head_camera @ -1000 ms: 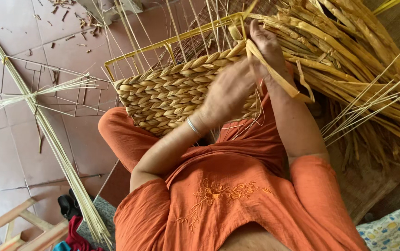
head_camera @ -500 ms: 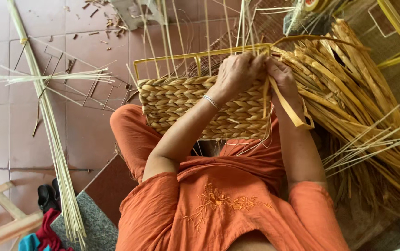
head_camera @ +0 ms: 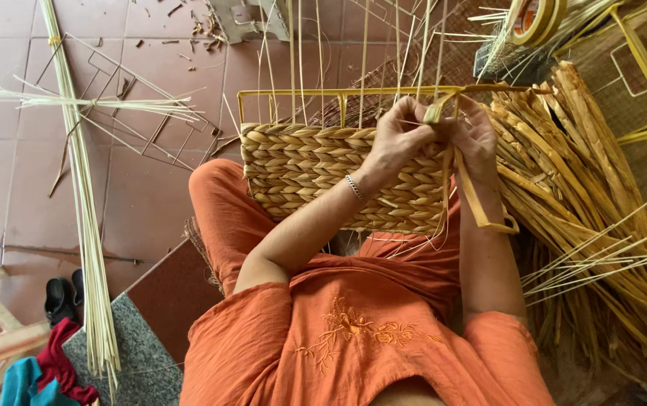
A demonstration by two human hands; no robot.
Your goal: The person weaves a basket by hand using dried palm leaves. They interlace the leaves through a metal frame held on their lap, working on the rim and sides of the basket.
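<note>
I see the basket (head_camera: 316, 177) lying on the lap, its long axis running side to side across the thighs, its open yellow frame (head_camera: 338, 94) pointing away from the body toward the floor tiles. Thin upright stakes (head_camera: 293, 45) rise from that rim, away from me. Left hand (head_camera: 402, 139) sits at the basket's top right corner, fingers curled tight, grip clenched on a flat yellow strand (head_camera: 481, 203). Right hand (head_camera: 477, 139) is just beside it, touching it, fingers closed on the same strand, which loops down past the basket's right edge. A bracelet (head_camera: 354, 188) circles the left wrist. Right of the basket lies a big heap of dried reeds (head_camera: 586, 195); left of it, a long pale bundle (head_camera: 83, 225) stretches along the floor.
</note>
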